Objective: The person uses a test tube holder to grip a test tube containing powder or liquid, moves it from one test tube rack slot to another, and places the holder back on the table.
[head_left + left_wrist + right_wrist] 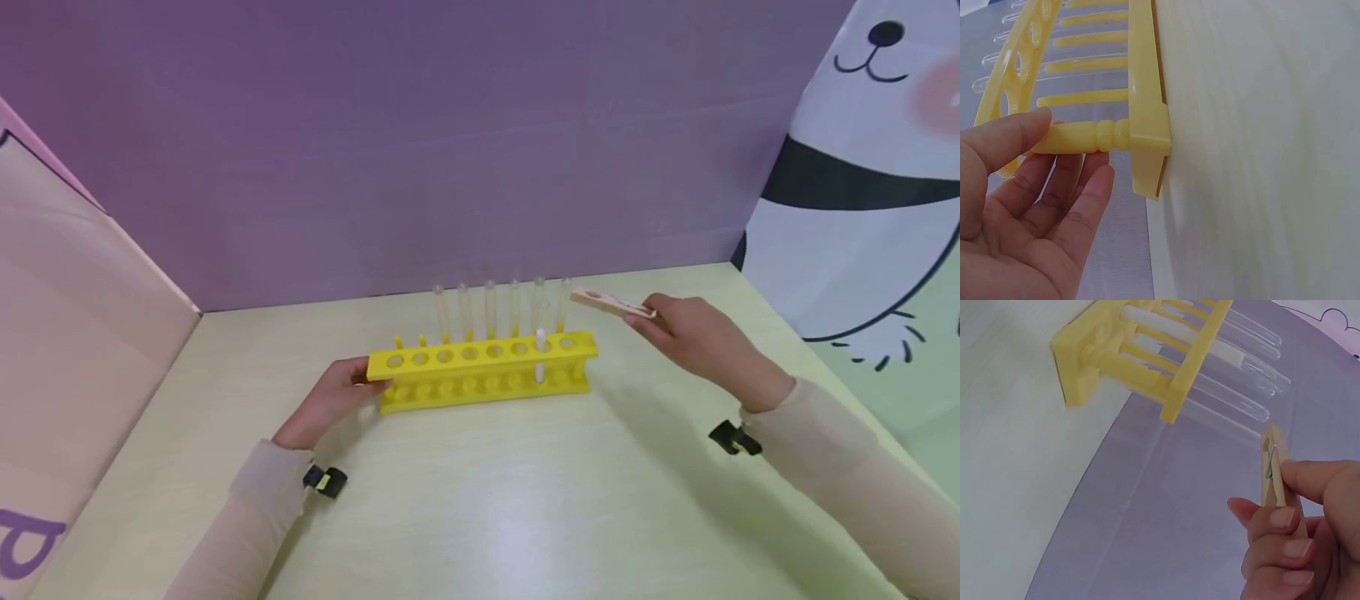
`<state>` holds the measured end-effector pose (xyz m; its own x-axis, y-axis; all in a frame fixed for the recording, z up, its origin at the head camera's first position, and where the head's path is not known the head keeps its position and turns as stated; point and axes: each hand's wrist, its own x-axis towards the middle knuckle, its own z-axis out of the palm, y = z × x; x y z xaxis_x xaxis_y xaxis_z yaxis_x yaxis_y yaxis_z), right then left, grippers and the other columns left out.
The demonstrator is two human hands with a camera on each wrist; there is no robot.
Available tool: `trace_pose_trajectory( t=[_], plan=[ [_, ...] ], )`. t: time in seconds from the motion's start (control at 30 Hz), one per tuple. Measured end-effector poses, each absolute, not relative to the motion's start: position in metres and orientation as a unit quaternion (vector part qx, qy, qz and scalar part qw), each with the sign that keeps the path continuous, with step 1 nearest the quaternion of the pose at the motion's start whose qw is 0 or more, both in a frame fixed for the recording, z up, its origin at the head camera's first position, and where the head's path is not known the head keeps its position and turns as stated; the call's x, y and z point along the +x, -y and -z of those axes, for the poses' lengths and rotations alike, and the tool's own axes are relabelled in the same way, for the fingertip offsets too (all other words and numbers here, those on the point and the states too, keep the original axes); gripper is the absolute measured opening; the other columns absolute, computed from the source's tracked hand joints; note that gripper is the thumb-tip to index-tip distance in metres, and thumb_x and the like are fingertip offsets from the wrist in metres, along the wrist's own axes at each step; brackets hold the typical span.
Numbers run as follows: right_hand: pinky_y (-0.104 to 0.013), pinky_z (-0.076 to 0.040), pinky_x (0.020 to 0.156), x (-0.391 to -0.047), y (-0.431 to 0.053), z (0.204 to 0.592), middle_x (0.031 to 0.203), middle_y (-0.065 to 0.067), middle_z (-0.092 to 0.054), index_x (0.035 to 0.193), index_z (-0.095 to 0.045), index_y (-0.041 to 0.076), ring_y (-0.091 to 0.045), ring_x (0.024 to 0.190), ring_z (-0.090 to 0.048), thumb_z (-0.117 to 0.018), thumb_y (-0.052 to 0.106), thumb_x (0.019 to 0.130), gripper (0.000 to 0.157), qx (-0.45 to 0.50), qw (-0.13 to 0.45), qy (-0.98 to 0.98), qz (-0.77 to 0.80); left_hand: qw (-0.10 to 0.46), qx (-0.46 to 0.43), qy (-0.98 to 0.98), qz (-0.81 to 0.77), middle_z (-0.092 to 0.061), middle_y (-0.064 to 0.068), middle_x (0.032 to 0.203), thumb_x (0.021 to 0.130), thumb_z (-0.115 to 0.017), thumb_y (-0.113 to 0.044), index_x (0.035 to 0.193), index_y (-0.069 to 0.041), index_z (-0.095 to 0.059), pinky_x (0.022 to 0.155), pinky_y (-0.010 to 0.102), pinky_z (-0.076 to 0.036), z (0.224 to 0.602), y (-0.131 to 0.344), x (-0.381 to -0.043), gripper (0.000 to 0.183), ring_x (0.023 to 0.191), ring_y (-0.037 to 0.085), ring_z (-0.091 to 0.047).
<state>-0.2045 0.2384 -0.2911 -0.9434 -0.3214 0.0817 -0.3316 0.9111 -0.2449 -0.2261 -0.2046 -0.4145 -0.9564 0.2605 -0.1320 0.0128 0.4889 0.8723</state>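
Observation:
A yellow test tube rack (480, 364) stands on the table. My left hand (330, 404) holds its left end; in the left wrist view the thumb and fingers close around the end post (1079, 137). Several clear test tubes (491, 308) rise from the rack's back row of pegs. One white, tube-shaped piece (540, 372) stands in a front hole near the right end. My right hand (697, 337) grips a wooden test tube clamp (1280, 487) with a metal spring. The clamp's tip is close to the top of the rightmost tube (564, 304); whether they touch I cannot tell.
The pale wooden tabletop (465, 500) extends in front of the rack. A purple wall panel (450, 167) stands behind, with a pale panel (75, 333) on the left. A printed bear panel (847, 258) borders the right side.

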Motion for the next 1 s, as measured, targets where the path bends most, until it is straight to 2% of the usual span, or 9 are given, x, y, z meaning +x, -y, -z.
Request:
trace_pose_trajectory(
  t=[0.3, 0.53, 1.0],
  plan=[
    [-0.029, -0.033, 0.048, -0.205, -0.224, 0.289, 0.055, 0.002, -0.040, 0.096, -0.059, 0.002, -0.014, 0.048, -0.035, -0.054, 0.026, 0.097, 0.025, 0.222, 0.041, 0.965, -0.132, 0.125, 0.079, -0.852, -0.503, -0.058, 0.013, 0.128, 0.091, -0.062, -0.015, 0.130, -0.003, -0.054, 0.091, 0.039, -0.043, 0.414, 0.204, -0.226, 0.042, 0.108, 0.026, -0.051],
    [-0.028, -0.031, 0.049, -0.213, -0.217, 0.288, 0.055, 0.002, -0.038, 0.084, -0.054, 0.006, -0.013, 0.048, -0.033, -0.056, 0.023, 0.096, 0.021, 0.268, 0.072, 0.954, -0.116, 0.113, 0.091, -0.855, -0.497, -0.059, 0.015, 0.125, 0.091, -0.062, -0.012, 0.128, 0.000, -0.056, 0.092, 0.041, -0.044, 0.415, 0.204, -0.227, 0.039, 0.108, 0.026, -0.053],
    [-0.028, -0.031, 0.050, -0.225, -0.214, 0.285, 0.058, 0.002, -0.037, 0.089, -0.052, 0.009, -0.013, 0.051, -0.035, -0.056, 0.030, 0.095, 0.022, 0.281, 0.076, 0.953, -0.085, 0.110, 0.091, -0.865, -0.481, -0.059, 0.015, 0.126, 0.092, -0.061, -0.012, 0.128, 0.000, -0.056, 0.095, 0.044, -0.044, 0.414, 0.203, -0.227, 0.038, 0.110, 0.027, -0.053]
  ],
)
